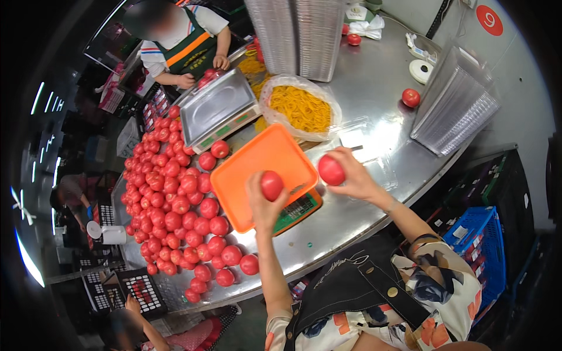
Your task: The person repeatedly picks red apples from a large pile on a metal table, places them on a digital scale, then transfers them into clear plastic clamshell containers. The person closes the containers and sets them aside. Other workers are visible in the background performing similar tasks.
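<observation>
My left hand (265, 202) grips a red tomato (272, 186) above the orange tray (268, 153) of a small digital scale, whose green key panel (295, 215) shows at the near edge. A second tomato (331, 170) is held in my right hand (354, 176), just right of that tray. Beneath and beyond the right hand, a clear plastic container (373, 164) lies on the steel table (307, 250). To the left spreads a large heap of loose tomatoes (175, 202).
A steel-topped scale (221, 103) stands beyond the heap, before another person (184, 48) touching tomatoes. Beside it sits a bag of yellow rubber bands (300, 109). Stacks of clear containers (296, 39) rise at the back, more (456, 101) at right. A blue crate (480, 254) is beside me.
</observation>
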Demonstrator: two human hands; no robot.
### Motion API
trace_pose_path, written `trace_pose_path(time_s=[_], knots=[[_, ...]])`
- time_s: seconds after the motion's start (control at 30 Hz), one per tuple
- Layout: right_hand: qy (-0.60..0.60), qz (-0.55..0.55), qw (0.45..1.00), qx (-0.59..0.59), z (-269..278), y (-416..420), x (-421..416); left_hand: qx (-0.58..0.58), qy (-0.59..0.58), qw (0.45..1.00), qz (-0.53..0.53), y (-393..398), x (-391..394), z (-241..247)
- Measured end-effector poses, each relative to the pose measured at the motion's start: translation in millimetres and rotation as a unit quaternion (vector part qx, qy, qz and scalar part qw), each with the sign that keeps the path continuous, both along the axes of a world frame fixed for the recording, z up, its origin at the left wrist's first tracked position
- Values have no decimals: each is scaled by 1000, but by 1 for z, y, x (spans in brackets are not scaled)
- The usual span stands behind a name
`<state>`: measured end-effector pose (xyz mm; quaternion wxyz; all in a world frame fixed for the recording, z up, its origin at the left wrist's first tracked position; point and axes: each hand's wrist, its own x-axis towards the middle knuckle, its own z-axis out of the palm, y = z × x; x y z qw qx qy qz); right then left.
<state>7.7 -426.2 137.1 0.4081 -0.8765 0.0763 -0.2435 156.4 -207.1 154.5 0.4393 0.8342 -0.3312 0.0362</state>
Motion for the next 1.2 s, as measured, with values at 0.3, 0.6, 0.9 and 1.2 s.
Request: trace_pose_path(time_s=[0.3,0.6,0.9,1.2], knots=[[120,-81,978,-153,-61,-92,-108,35,36,983,-179,-160,-128,-87],[18,-185,983,-7,-103,-135,-82,226,-8,968,-113,-152,-151,-133],[42,47,965,256,-121,-173,-85,-213,363,902,101,-120,-141,-181],[165,-97,864,465,-148,-134,-178,-277,663,692,-70,-92,-159,-166]])
